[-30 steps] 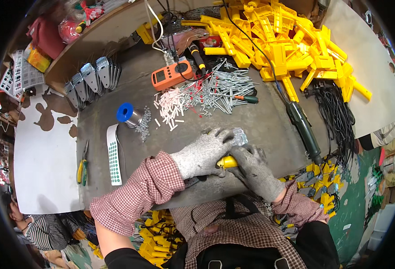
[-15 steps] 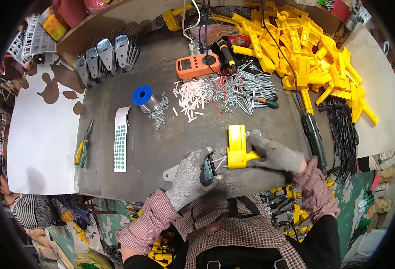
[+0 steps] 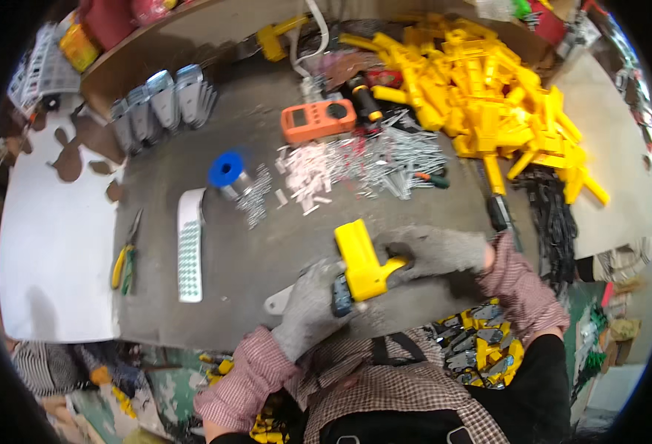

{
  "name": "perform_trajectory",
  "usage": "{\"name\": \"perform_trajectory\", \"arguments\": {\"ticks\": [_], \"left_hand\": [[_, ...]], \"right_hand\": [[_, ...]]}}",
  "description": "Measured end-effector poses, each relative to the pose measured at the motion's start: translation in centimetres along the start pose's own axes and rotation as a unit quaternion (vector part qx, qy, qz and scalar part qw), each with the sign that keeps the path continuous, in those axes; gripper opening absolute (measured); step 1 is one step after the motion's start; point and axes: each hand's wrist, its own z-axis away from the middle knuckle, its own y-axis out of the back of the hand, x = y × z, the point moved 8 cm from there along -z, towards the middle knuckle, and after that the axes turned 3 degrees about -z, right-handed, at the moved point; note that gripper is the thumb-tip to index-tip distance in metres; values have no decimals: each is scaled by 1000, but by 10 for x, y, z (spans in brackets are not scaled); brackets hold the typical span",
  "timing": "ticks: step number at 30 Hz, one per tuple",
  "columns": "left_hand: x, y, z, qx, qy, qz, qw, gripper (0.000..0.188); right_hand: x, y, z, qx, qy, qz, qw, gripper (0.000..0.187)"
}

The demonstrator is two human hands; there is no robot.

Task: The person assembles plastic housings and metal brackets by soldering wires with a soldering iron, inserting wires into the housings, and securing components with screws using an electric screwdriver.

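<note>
My left hand [image 3: 305, 305], in a grey glove, is closed around a flat metal plate [image 3: 277, 300] with a dark block [image 3: 341, 296] at its right end. In my gloved right hand [image 3: 444, 251] is a yellow plastic housing [image 3: 361, 260], gripped from its right side. The housing leans to the left, and its lower left edge meets the dark block or nearly so; I cannot tell whether they are joined. Both pieces are held above the dark work table [image 3: 267, 255], close to its front edge. Gloves hide most of the fingers.
Beyond my hands lie loose screws [image 3: 407, 159], white sleeves [image 3: 308, 174] and an orange meter [image 3: 317, 121]. Yellow housings [image 3: 489, 96] are heaped far right, beside black cables [image 3: 552, 229]. Leftward are a solder spool [image 3: 229, 172], a sticker strip [image 3: 190, 251], pliers [image 3: 125, 263] and metal plates [image 3: 165, 100].
The yellow housing has moved left and tilted, closing the gap to the dark block. The pale wires between them no longer show. The whole view has shifted slightly.
</note>
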Motion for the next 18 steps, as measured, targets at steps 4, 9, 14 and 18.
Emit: {"name": "perform_trajectory", "arguments": {"ticks": [4, 9, 14, 18], "left_hand": [[5, 1, -1, -33, 13, -46, 998, 73], [0, -6, 1, -20, 1, 8, 1000, 68], [-5, -2, 10, -1, 8, -32, 999, 69], [4, -5, 1, -5, -8, -30, 1000, 67]], "right_hand": [[24, -17, 3, 50, -25, -35, 998, 64], [16, -13, 8, 37, -39, -27, 998, 64], [65, 47, 93, 450, -169, -149, 864, 33], [115, 28, 222, 502, -361, 258, 743, 56]]}}
